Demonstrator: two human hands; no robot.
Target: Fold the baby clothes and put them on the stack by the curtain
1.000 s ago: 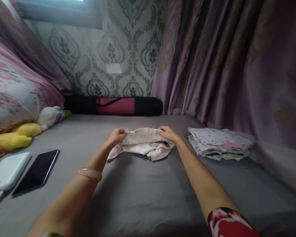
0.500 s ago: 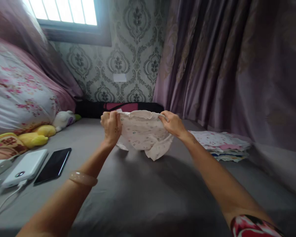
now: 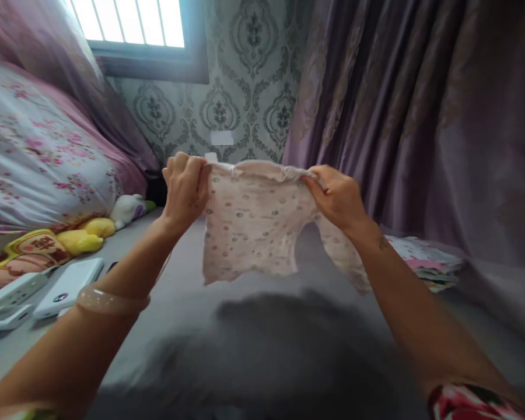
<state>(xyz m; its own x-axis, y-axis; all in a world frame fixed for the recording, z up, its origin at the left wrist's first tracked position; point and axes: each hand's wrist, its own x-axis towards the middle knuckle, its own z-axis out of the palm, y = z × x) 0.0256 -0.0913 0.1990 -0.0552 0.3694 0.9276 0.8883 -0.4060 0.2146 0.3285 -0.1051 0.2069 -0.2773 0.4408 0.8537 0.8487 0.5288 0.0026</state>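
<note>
A small pale pink baby shirt (image 3: pixel 249 227) with a dotted print hangs in the air above the grey bed sheet (image 3: pixel 262 344). My left hand (image 3: pixel 184 186) pinches its top left shoulder, fingers closed. At the top right shoulder my right hand (image 3: pixel 339 195) grips the shirt the same way. The shirt hangs spread out between them, with one sleeve drooping at the right.
A stack of folded baby clothes (image 3: pixel 424 265) lies on the bed at the right, by the purple curtain (image 3: pixel 420 116). At the left are a white power bank (image 3: pixel 67 280), a power strip (image 3: pixel 9 294), yellow plush toys (image 3: pixel 85 239) and a floral pillow (image 3: pixel 39 157).
Both hands have lifted the shirt from the bed up into the air, and it has unfolded to hang open. The view has tilted upward, showing the window.
</note>
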